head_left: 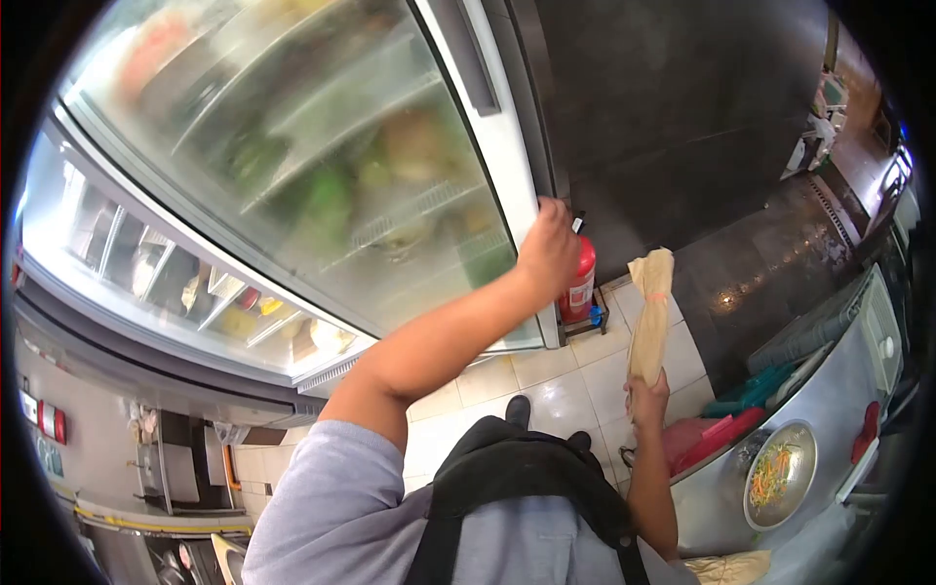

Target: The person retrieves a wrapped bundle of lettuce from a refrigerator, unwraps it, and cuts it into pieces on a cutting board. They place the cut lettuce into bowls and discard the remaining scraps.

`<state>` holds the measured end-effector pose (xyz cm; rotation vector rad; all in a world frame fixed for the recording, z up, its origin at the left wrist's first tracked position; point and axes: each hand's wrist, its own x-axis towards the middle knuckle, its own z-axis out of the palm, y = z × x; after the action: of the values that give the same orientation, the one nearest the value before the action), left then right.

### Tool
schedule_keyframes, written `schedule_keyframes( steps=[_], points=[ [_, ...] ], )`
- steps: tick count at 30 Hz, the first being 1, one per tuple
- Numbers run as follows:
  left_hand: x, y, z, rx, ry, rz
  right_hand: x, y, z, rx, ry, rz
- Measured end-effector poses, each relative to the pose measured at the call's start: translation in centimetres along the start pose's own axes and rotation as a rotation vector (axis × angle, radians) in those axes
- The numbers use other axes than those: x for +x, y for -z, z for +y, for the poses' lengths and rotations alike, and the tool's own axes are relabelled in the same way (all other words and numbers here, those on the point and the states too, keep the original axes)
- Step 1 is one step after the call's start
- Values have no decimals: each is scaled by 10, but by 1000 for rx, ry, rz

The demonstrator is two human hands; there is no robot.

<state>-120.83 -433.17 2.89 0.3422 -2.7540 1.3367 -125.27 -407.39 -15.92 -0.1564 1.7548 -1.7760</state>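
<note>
My left hand (551, 246) is closed at the edge of the glass fridge door (522, 185), with its fingers curled at the white frame. The door stands ajar, and its fogged glass shows blurred green items on shelves. In my right hand (647, 400) is a long brown paper package (651, 317), gripped at its lower end and held upright, with a pinkish band near the top. A red fire extinguisher (579, 283) stands on the floor just below my left hand.
At the lower right, a metal counter (712, 507) bears a steel bowl (780, 475) of shredded vegetables, a red container and teal items. Lit fridge shelves (195, 283) show at the left. A dark panel (682, 117) rises beyond the door. Below lies a tiled floor (561, 395).
</note>
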Motion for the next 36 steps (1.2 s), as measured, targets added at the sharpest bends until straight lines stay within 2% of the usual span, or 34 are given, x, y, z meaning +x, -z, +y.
schedule_keyframes(
  steps=[3,6,7,10,11,12,14,17,18,20,22,24,27,28,30,31,32,33,34,36],
  points=[
    [-42,50,13,-120,-35,1,23,-9,-11,-113,-88,-101],
    [-92,110,18,-267,-97,-41,44,-29,21,-144,-37,-119],
    [-108,126,19,-370,-88,-64,48,-36,34,-78,-21,-212],
    [-147,170,15,-791,41,-184,51,-61,64,-29,34,-444],
    [-158,178,16,-930,92,-189,45,-67,51,-131,-111,-528],
    [-168,186,14,-1068,148,-189,44,-80,57,-143,-114,-543],
    [-188,199,8,-1309,150,-76,44,-109,72,-337,186,-550],
    [-223,204,9,-1658,331,-73,54,-142,71,-472,223,-570],
    [-238,205,8,-1680,410,-68,62,-153,67,-487,226,-589],
    [-263,212,3,-1715,582,-59,77,-177,52,-473,392,-560],
    [-288,224,-5,-1760,685,-102,91,-202,29,-509,401,-541],
    [-309,241,-11,-1790,791,-136,115,-234,21,-499,558,-513],
    [-340,266,-9,-1800,1109,-202,144,-285,3,-478,620,-497],
    [-347,273,-7,-1789,1124,-188,149,-301,-5,-477,628,-476],
    [-357,287,-2,-1727,1395,-8,152,-330,-21,-458,640,-460],
    [-358,292,4,-1665,1478,172,163,-346,-22,-416,643,-426],
    [-376,290,0,-1581,1341,209,178,-364,-19,-371,645,-390],
    [-385,294,4,-1516,1396,329,207,-392,-4,-255,724,-320],
    [-393,298,7,-1442,1436,459,211,-401,-18,-230,744,-318],
    [-411,300,-1,-1201,1351,644,209,-413,-43,56,206,-491]
  ],
)
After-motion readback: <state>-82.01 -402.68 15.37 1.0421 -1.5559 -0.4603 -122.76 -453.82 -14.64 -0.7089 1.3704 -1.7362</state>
